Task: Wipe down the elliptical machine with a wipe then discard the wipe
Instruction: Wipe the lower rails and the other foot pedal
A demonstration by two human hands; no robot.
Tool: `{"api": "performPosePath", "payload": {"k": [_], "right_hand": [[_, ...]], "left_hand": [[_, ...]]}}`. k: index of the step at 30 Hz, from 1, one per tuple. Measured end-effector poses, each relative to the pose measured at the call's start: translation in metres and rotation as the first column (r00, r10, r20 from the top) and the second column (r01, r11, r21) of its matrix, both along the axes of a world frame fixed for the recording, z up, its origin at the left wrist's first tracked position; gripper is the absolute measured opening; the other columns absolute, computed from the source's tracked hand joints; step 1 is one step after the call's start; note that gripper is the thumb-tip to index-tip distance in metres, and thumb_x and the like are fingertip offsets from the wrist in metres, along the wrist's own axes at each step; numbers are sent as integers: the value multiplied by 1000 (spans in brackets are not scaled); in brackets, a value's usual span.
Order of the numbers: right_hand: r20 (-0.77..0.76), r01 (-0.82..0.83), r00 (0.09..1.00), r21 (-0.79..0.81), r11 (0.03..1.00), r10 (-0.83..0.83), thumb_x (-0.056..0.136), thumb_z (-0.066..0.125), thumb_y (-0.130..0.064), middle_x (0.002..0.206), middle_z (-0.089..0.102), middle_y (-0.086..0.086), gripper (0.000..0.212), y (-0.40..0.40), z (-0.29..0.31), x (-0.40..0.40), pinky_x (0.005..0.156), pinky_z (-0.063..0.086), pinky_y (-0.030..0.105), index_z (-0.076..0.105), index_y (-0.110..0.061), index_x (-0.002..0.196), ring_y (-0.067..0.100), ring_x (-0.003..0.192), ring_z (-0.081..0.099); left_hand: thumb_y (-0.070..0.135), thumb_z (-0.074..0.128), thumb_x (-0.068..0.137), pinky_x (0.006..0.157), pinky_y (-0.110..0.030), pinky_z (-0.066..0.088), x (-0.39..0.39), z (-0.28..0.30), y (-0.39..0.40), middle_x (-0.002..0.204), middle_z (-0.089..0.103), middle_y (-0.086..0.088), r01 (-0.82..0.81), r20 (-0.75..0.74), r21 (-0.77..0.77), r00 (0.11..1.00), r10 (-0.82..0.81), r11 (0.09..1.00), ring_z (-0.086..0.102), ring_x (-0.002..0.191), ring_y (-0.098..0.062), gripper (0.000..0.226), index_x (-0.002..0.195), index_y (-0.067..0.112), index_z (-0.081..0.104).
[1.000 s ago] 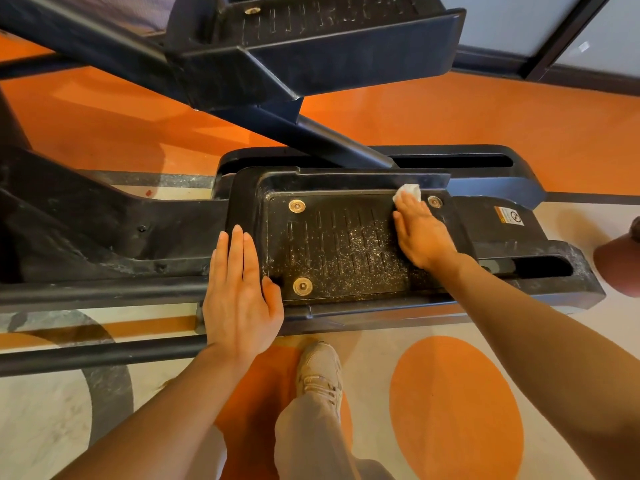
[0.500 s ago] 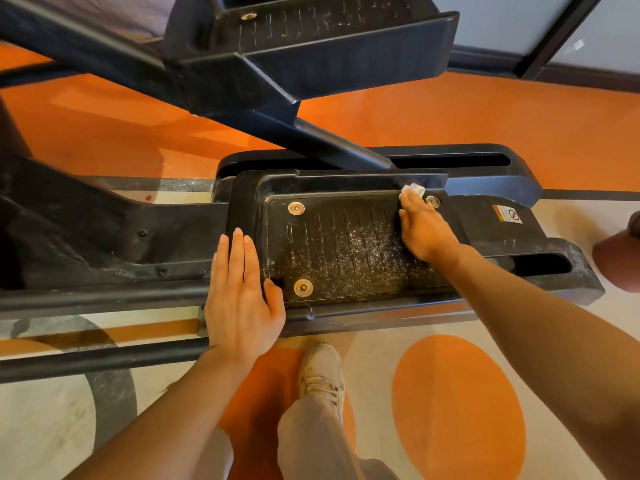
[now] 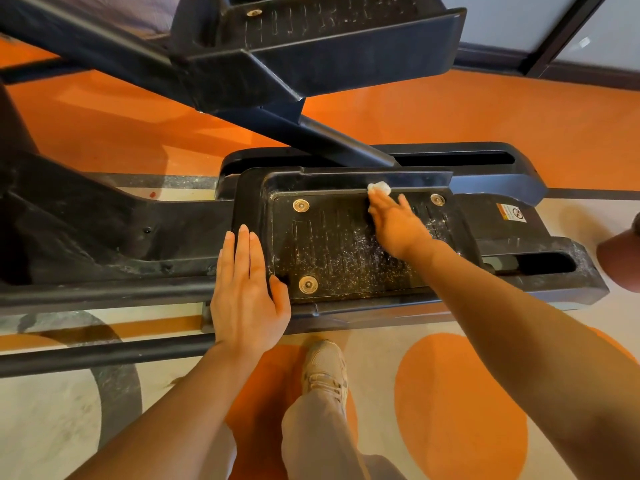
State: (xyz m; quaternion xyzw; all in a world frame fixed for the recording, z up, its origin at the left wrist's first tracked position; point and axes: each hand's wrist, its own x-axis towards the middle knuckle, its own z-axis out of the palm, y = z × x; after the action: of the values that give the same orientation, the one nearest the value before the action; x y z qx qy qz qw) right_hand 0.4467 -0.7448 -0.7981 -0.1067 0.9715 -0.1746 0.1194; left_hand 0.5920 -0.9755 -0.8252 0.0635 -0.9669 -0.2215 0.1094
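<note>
Right hand flat on the near pedal, fingers extended, pressing a small white wipe under the fingertips. Wipe sits against the pedal's raised far rim, between the two far bolts. Rim blocks travel away from the person; open tread runs left and toward the near edge, speckled with white grit. Left hand lies flat, fingers straight and together, over the pedal's left near corner, thumb just beside the near bolt; it holds nothing. Second pedal overhangs above and behind, its arm slanting down behind the rim. Shoe on the floor below the near edge.
</note>
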Motion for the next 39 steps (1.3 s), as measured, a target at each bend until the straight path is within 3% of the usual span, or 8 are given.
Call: {"api": "performPosePath", "payload": {"k": [4, 11, 18, 23, 28, 32, 36, 39], "right_hand": [[30, -10, 999, -43, 999, 12, 106, 29, -13, 161, 19, 10, 49, -18, 2, 4, 119, -6, 41, 19, -13, 154, 38, 148, 13], [10, -358, 931, -181, 916, 366, 105, 36, -11, 156, 31, 13, 50, -97, -9, 25, 113, -5, 18, 25, -13, 153, 28, 146, 22], [-77, -352, 933, 25, 936, 352, 103, 32, -3, 163, 14, 6, 55, -83, -5, 22, 115, -15, 30, 14, -9, 155, 21, 149, 15], [49, -602, 791, -112, 790, 610, 98, 42, 5, 162, 14, 0, 65, -64, -4, 52, 116, -15, 24, 18, -16, 155, 10, 147, 9], [95, -720, 688, -33, 693, 719, 97, 45, 7, 160, 10, -11, 71, -52, 1, 46, 113, -21, 20, 18, -24, 154, 2, 146, 1], [3, -668, 742, 99, 738, 671, 96, 49, 1, 164, 2, -5, 78, -69, -7, 43, 120, -15, 30, 6, -24, 157, 4, 146, -6], [-44, -569, 820, 39, 821, 571, 94, 46, 6, 164, -4, 0, 79, -85, -12, 41, 115, -18, 22, 3, -19, 156, 4, 143, -13], [99, -668, 739, -21, 744, 666, 91, 47, 13, 164, -4, -6, 88, -72, -14, 43, 121, -10, 31, 3, -26, 157, 9, 148, -11]], "left_hand": [[39, 25, 93, 107, -54, 44, 0, 0, 1, 158, 30, -16, -8, -7, 8, 1000, 8, 1000, 24, 148, -34, 70, 150, -1, 33], [34, 29, 93, 108, -54, 42, 2, -2, 0, 158, 30, -17, 10, -31, 18, 999, -9, 1000, 23, 148, -34, 68, 150, -2, 34], [36, 28, 92, 112, -52, 38, 1, -1, 0, 159, 28, -17, 3, -21, 17, 1000, -3, 1000, 21, 149, -34, 69, 150, -1, 33], [38, 25, 92, 116, -49, 34, 0, -3, -1, 161, 25, -16, -4, 6, -25, 1000, 4, 1000, 19, 150, -33, 70, 151, 0, 31], [39, 22, 92, 117, -49, 31, 0, -3, 1, 161, 24, -17, -1, 15, -58, 1000, 2, 998, 19, 149, -35, 71, 151, 0, 30], [37, 25, 92, 114, -53, 35, -1, -2, 1, 159, 28, -19, 4, 9, -42, 1000, -3, 999, 22, 148, -36, 70, 150, -2, 33], [35, 27, 92, 112, -53, 38, 0, -1, 1, 158, 29, -20, 5, -5, -32, 1000, -5, 999, 23, 148, -37, 68, 149, -3, 34], [35, 27, 93, 112, -53, 38, 0, -3, 0, 158, 29, -19, 10, -8, -30, 1000, -10, 999, 23, 148, -37, 67, 149, -2, 35]]}}
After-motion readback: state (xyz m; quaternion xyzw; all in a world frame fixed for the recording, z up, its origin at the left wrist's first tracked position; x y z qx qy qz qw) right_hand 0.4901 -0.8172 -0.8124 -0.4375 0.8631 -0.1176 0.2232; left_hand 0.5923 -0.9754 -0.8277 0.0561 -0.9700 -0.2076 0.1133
